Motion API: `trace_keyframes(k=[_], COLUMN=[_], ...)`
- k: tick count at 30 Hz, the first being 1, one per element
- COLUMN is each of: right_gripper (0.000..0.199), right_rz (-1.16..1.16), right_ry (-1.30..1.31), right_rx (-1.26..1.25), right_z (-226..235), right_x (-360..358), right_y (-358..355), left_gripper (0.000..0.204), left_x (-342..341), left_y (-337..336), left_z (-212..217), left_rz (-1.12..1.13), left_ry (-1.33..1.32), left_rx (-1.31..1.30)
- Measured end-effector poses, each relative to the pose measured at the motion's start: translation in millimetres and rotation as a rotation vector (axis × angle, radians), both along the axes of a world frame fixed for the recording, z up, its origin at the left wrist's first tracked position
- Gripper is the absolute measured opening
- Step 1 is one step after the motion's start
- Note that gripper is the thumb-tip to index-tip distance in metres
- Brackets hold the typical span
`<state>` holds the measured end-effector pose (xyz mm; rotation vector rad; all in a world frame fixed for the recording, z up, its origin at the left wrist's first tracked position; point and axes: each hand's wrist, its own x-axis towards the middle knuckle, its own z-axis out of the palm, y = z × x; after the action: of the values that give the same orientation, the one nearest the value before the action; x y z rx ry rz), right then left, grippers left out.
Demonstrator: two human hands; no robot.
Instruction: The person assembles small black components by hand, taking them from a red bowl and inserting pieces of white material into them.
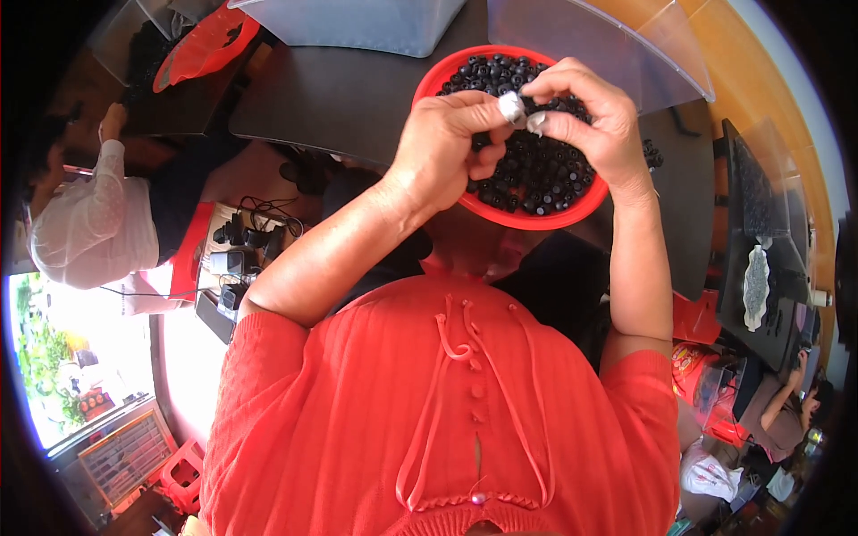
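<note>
red sleeves [286, 357], hands [527, 116] pinching silver piece [512, 107], bowl rim [500, 214]

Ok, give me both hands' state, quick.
Left hand: closed, pinching a small silver piece over the red bowl of black rings.
Right hand: closed, pinching a second silver piece at its fingertips.

A dark bench [331, 98] carries a round red bowl [447, 76] heaped with small black ring-shaped parts [536, 174]. Beyond the bowl, a clear plastic bin [357, 22] stands at the far edge, with a second clear container [608, 45] just beside it to the right. A few loose black parts [652, 156] lie on the bench right of the bowl.
</note>
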<state>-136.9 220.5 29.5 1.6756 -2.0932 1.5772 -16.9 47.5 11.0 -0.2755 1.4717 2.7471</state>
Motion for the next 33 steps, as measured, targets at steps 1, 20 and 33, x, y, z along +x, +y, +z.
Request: trace_keyframes(k=[1,20,33], right_gripper=[0.019,0.021,0.018], right_rz=[-0.041,-0.263,-0.291], right_ry=[-0.045,0.630,0.703], right_rx=[0.010,0.429,0.394], right_z=[1.1,-22.2,-27.6], right_x=[-1.0,-6.8,-4.9], right_y=[1.8,-2.0,-4.7], left_gripper=[0.032,0.029,0.028], left_x=[2.2,-4.0,1.0], left_y=[-5.9,-21.5,-23.9], left_z=[-0.8,-16.0,-15.8], left_rz=[-0.022,-0.001,-0.048], left_ry=[0.009,0.026,0.042], left_rx=[0.035,0.233,0.249])
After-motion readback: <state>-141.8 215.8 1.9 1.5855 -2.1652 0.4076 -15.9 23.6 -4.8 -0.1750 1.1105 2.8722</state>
